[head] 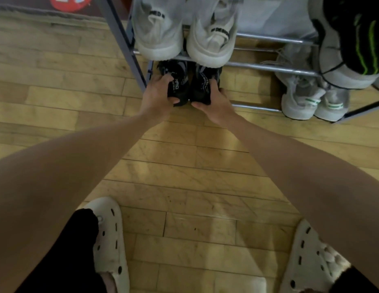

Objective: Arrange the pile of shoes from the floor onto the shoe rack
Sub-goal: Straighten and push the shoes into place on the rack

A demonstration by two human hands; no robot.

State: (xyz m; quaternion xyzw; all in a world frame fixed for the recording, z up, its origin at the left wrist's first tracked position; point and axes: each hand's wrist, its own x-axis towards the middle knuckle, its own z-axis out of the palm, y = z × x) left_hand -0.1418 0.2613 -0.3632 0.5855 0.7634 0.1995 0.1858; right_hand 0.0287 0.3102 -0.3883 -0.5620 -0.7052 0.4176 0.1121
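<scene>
Two black shoes (189, 85) lie side by side on the shoe rack (269, 67) bottom tier, heels toward the person; left hand (158, 96) and right hand (213, 103) each clasp one heel

You have a pale wood-plank floor (184, 166) under you, boards running across the view. At 11 o'clock a dark red mat (36, 7) with a frayed edge lies on it, bearing a red disc (70, 2). At 7 and 5 o'clock you wear cream clogs (109, 235) with dark slots.
</scene>
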